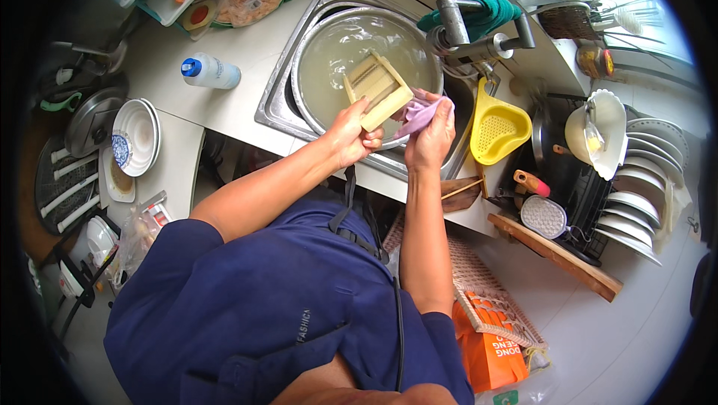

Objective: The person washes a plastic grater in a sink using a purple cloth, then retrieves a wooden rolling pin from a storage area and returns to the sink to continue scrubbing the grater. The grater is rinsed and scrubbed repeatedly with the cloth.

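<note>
My left hand (352, 137) grips the near end of a pale yellow plastic slicer or grater frame (388, 109), which has a darker ridged strip across its middle. It is tilted above a large round metal basin (295, 77) of cloudy water that sits in the stainless steel sink (273, 95). My right hand (429, 147) holds a bunched lilac cloth (416, 117) close beside the slicer's right edge; whether the cloth touches the slicer is hard to tell. Part of the right hand's fingers is hidden behind the cloth.
A metal faucet (477, 51) with a green cloth (493, 12) over it rises behind the basin. Right of the sink are a yellow strainer (499, 124) and a rack of plates (631, 208). A blue-capped bottle (216, 72) and stacked bowls (137, 136) stand left.
</note>
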### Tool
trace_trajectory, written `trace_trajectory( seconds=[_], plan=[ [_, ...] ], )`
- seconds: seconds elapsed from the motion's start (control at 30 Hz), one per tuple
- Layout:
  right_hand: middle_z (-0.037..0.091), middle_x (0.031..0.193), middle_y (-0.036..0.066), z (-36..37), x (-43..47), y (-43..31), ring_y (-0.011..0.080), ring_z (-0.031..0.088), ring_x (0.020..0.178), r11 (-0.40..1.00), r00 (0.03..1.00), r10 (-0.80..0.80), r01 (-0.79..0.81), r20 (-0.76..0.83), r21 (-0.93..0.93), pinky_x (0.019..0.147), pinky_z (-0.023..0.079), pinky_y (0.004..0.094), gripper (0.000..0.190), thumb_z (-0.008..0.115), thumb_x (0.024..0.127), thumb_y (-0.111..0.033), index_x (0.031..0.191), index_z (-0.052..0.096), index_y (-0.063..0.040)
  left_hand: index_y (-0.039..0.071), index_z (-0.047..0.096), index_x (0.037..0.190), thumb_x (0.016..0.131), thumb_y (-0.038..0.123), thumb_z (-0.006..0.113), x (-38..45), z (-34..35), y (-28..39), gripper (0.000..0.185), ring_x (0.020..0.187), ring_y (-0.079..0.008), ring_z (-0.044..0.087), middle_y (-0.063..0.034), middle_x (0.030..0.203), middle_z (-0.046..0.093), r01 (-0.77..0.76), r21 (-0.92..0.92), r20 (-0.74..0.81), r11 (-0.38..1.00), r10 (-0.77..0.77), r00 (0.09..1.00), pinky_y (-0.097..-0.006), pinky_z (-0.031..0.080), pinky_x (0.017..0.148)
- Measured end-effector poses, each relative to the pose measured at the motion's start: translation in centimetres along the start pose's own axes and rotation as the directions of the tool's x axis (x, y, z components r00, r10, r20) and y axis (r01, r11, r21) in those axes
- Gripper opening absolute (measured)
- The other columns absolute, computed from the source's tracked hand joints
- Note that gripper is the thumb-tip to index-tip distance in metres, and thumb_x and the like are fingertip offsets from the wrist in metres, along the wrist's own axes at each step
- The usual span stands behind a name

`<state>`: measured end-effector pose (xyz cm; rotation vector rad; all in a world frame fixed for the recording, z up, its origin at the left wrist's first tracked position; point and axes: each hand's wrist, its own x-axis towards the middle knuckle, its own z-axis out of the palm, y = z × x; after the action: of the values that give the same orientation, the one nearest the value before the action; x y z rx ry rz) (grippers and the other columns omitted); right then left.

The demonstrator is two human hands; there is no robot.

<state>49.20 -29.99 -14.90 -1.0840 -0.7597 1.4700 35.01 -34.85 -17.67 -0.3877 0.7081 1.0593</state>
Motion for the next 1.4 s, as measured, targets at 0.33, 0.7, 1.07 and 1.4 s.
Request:
trace_trajectory(
  seconds=[0.33, 0.7, 1.07, 1.4],
  plan=[
    [0.058, 0.134, 0.019, 1.3, -1.7, 2.0, 0.0373, 0.058, 0.121, 0.439, 0.818, -0.481, 0.535, 0.315, -0.721, 0.106, 0.046, 0.0433, 0.039, 0.072, 0.099, -0.018, 0.134, 0.065, -0.005, 0.011, 0.048, 0.105, 0.114, 0.04, 0.039, 0.1, 0.6, -1.6, 0.032, 0.053, -0.0122, 0.038, -0.0037, 0.077, 0.049, -0.082, 0.202, -0.067, 0.976, 0.097, 0.993, -0.0262, 0.03, 0.046],
    [0.06, 0.124, 0.021, 2.7, -1.8, 1.0, 0.0375, 0.061, 0.114, 0.189, 0.743, -0.558, 0.549, 0.371, -0.814, 0.095, 0.05, 0.0449, 0.033, 0.068, 0.101, -0.016, 0.129, 0.06, -0.001, 0.01, 0.047, 0.104, 0.113, 0.036, 0.04, 0.8, 1.3, -1.9, 0.028, 0.055, -0.0101, 0.039, -0.0045, 0.079, 0.048, -0.122, 0.183, -0.118, 0.975, 0.145, 0.982, -0.0249, 0.03, 0.044],
    [0.068, 0.112, 0.015, -3.6, 2.7, 2.4, 0.0212, 0.07, 0.095, 0.992, 0.998, 0.019, -0.026, -0.054, -0.127, 0.078, 0.062, 0.0371, 0.052, 0.053, 0.112, -0.038, 0.151, 0.038, -0.006, 0.011, 0.045, 0.102, 0.111, 0.038, 0.051, -0.6, 0.1, 0.5, 0.029, 0.056, -0.012, 0.038, -0.0031, 0.078, 0.045, -0.093, 0.318, -0.018, 0.944, 0.104, 0.994, -0.0247, 0.027, 0.045],
    [0.057, 0.15, 0.027, -6.7, 0.3, -0.3, 0.0386, 0.055, 0.138, 0.872, 0.962, 0.24, -0.272, 0.13, 0.406, 0.122, 0.038, 0.0558, 0.044, 0.052, 0.093, -0.018, 0.133, 0.056, 0.0, 0.011, 0.046, 0.102, 0.109, 0.041, 0.056, 0.3, -2.4, 2.6, 0.032, 0.055, -0.0114, 0.038, -0.0023, 0.074, 0.044, -0.075, 0.288, -0.073, 0.955, 0.1, 0.992, -0.0246, 0.025, 0.045]
  ],
)
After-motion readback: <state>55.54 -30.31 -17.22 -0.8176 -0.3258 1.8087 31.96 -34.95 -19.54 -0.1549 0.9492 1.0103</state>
